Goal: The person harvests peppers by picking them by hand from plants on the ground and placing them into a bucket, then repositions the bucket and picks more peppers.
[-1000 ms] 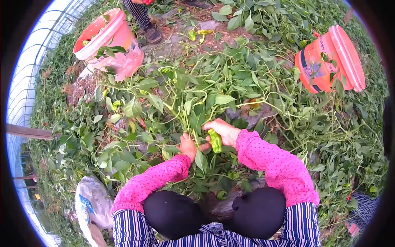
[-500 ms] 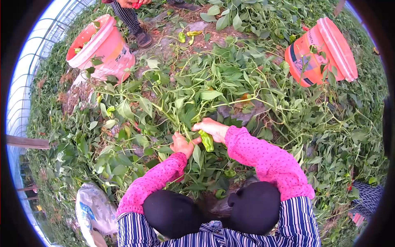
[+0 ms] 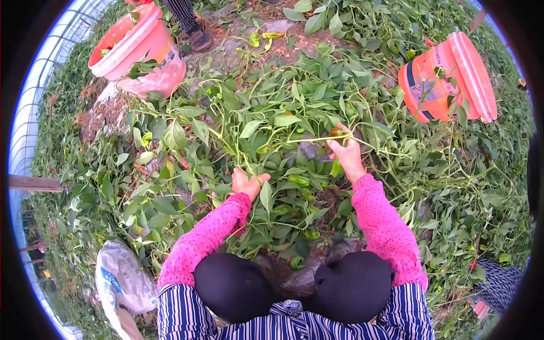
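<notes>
My left hand [image 3: 249, 184] is closed around a stem of a pepper plant [image 3: 245, 161], low among the leaves. Farther right, my right hand [image 3: 348, 157] reaches into the foliage, with a green pepper [image 3: 336, 168] showing under its palm. Its thumb and fingers are at a reddish-brown pepper [image 3: 338, 133], beside a pale branch that crosses the hand. Leaves hide part of the fingertips. Between my hands, another green pepper [image 3: 298, 180] hangs among the leaves, and a further green pepper [image 3: 310, 234] lies lower, nearer my knees.
A pink bucket [image 3: 164, 62] with something green inside stands at the upper left. An orange-pink bucket [image 3: 419, 85] leans at the upper right. A white sack [image 3: 122, 272] lies at lower left. Another person's shoe [image 3: 199, 41] shows at the top. Picked-looking peppers [image 3: 255, 39] lie on bare soil.
My right hand has moved right and away from me, from beside my left hand to the reddish-brown pepper. My left hand stays low at the stem. The other person's hands have shifted toward the pink bucket.
</notes>
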### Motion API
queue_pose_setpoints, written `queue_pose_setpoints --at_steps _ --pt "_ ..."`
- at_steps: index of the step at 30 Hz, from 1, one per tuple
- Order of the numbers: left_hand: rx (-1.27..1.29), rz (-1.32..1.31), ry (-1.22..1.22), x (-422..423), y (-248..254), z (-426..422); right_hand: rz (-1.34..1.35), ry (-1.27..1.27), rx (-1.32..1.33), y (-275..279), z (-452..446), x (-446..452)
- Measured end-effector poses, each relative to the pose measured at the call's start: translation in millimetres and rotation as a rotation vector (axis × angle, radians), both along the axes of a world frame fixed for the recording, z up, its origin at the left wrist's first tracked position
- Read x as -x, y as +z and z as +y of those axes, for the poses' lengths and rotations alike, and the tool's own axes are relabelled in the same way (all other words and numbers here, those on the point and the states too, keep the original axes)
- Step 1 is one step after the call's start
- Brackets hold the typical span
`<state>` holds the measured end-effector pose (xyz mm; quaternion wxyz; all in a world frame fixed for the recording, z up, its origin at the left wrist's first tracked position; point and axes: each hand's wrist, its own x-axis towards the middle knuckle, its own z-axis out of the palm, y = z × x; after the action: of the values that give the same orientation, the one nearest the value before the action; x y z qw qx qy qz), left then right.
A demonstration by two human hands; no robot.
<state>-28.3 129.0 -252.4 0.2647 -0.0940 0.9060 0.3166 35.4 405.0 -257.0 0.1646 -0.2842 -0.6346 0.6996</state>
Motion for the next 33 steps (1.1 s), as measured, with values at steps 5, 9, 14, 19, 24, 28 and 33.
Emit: queue_pose_setpoints --at_steps 5,9,14,19,24,28,33 --pt "0.052 0.026 -0.011 1 -8 -1 -0.031 0.22 0.618 24 2 -14" --pt "0.011 0.013 0.04 3 -4 -3 -0.098 0.354 1.014 63 1 -35" --pt "0.092 0.064 -0.046 11 -51 -16 -0.075 0.323 1.221 78 -8 -41" --pt "-0.032 0.052 0.048 14 -49 -16 0.018 0.311 1.262 87 -28 -56" --pt "-0.139 0.155 0.236 9 -32 -10 -0.454 0.634 0.663 105 -6 -89" --pt "0.174 0.238 -0.054 7 -36 -9 -0.968 1.117 -0.275 37 41 -141" --pt "0.126 0.247 -0.043 7 -31 -11 -0.965 0.954 -0.493 23 19 -141"
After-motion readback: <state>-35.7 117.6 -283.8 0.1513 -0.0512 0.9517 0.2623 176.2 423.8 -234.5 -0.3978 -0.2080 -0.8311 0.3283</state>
